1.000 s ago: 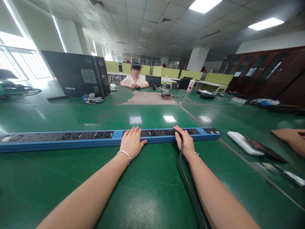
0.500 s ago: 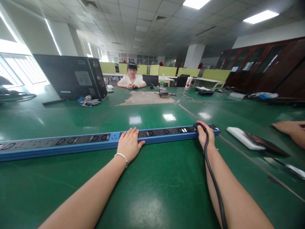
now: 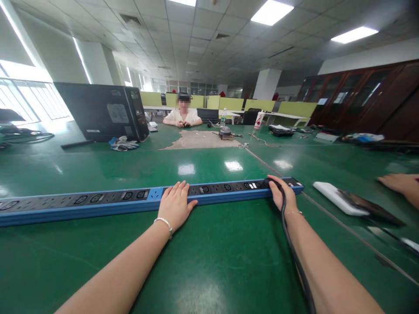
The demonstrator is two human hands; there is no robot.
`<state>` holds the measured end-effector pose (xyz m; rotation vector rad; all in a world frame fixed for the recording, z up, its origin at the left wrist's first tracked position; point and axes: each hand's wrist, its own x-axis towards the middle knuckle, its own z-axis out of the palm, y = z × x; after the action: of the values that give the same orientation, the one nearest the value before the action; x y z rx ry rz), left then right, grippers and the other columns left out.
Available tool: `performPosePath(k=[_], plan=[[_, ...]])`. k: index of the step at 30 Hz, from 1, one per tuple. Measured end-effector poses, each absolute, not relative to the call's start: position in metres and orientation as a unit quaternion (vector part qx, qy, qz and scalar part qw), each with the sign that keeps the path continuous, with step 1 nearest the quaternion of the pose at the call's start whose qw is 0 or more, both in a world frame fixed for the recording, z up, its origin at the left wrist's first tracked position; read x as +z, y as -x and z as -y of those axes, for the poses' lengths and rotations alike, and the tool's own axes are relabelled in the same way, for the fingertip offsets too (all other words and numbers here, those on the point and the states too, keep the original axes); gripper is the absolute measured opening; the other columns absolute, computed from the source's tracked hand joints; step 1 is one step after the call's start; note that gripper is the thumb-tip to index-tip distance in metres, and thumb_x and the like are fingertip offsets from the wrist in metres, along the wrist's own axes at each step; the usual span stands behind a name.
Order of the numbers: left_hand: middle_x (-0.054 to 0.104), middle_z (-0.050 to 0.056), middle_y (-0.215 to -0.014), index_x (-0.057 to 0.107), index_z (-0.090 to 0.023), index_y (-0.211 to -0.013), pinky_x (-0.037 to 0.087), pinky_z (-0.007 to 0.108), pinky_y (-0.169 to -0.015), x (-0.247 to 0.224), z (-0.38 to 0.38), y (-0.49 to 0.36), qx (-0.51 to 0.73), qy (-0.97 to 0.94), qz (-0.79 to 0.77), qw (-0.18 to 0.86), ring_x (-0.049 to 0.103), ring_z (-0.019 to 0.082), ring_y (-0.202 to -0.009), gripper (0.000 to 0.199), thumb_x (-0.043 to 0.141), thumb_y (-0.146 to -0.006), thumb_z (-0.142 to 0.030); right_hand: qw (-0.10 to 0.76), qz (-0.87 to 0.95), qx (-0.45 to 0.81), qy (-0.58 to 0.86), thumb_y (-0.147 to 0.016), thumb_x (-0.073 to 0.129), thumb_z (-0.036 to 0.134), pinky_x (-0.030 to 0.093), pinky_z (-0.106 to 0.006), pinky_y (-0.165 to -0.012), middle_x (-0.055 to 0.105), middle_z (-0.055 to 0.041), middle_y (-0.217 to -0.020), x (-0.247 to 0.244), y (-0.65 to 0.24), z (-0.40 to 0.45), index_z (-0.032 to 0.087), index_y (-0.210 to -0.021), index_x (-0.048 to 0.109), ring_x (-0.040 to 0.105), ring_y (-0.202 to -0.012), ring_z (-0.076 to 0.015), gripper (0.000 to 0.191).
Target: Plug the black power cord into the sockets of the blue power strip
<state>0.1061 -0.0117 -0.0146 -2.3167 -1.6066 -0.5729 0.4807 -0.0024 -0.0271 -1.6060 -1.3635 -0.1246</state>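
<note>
A long blue power strip (image 3: pixel 229 199) with a row of black sockets lies across the table in front of me. My left hand (image 3: pixel 174 201) rests on its top beside a light-blue socket (image 3: pixel 154 194); the fingers stretch flat across the strip and the thumb sticks out along the near side. Near the strip's right end, my right hand (image 3: pixel 282 194) is closed around a black power plug (image 3: pixel 269 182), which sits at the sockets and is partly hidden by my fingers. Its thick black cable (image 3: pixel 291 244) runs down along my right forearm toward me.
A white object (image 3: pixel 338 199) and a dark flat one (image 3: pixel 369 205) lie right of the strip, near another person's hand (image 3: pixel 397 182). A black computer case (image 3: pixel 104 111) and gloves (image 3: pixel 123 144) stand back left. Another person (image 3: pixel 183 115) sits across the green table (image 3: pixel 209 244).
The view has tilted up slightly, so everything sits lower in the picture. Both hands keep their places on the strip and plug, the right wrist turned a little.
</note>
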Motion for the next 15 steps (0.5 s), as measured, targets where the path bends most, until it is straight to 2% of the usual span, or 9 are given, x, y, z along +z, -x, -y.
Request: performPosePath(k=[3, 8, 10, 15], plan=[[0.049, 0.013, -0.135, 0.047, -0.013, -0.127, 0.031, 0.042, -0.104, -0.015, 0.012, -0.105, -0.197, 0.798, 0.554, 0.131, 0.042, 0.026, -0.126, 0.055, 0.043, -0.085, -0.048, 0.533, 0.551, -0.043, 0.641, -0.078, 0.049, 0.046, 0.043, -0.045, -0.092, 0.068, -0.0047, -0.096, -0.027, -0.478, 0.000, 0.023, -0.098, 0.067, 0.060, -0.094, -0.0238, 0.035], [0.049, 0.013, -0.134, 0.047, -0.012, -0.127, 0.032, 0.043, -0.103, -0.018, 0.011, -0.104, -0.201, 0.799, 0.549, 0.141, 0.043, 0.026, -0.126, 0.055, 0.041, -0.085, -0.048, 0.678, 0.447, -0.098, 0.576, -0.084, 0.044, 0.044, 0.044, -0.039, -0.091, 0.064, -0.0073, -0.109, -0.013, -0.486, 0.003, 0.020, -0.109, 0.061, 0.059, -0.098, -0.0203, 0.039], [0.050, 0.014, -0.134, 0.047, -0.012, -0.127, 0.032, 0.042, -0.103, -0.018, 0.011, -0.104, -0.202, 0.800, 0.547, 0.141, 0.043, 0.026, -0.125, 0.055, 0.042, -0.085, -0.047, 0.683, 0.435, -0.079, 0.581, -0.081, 0.049, 0.042, 0.044, -0.039, -0.090, 0.065, -0.0074, -0.106, -0.012, -0.493, 0.005, 0.019, -0.107, 0.063, 0.060, -0.095, -0.0203, 0.037], [0.049, 0.015, -0.134, 0.047, -0.011, -0.127, 0.031, 0.042, -0.104, -0.017, 0.011, -0.104, -0.200, 0.799, 0.549, 0.141, 0.043, 0.026, -0.126, 0.056, 0.043, -0.085, -0.047, 0.629, 0.470, -0.020, 0.619, -0.077, 0.051, 0.040, 0.045, -0.040, -0.088, 0.067, -0.0076, -0.101, -0.019, -0.505, 0.003, 0.018, -0.101, 0.066, 0.060, -0.092, -0.0213, 0.035]])
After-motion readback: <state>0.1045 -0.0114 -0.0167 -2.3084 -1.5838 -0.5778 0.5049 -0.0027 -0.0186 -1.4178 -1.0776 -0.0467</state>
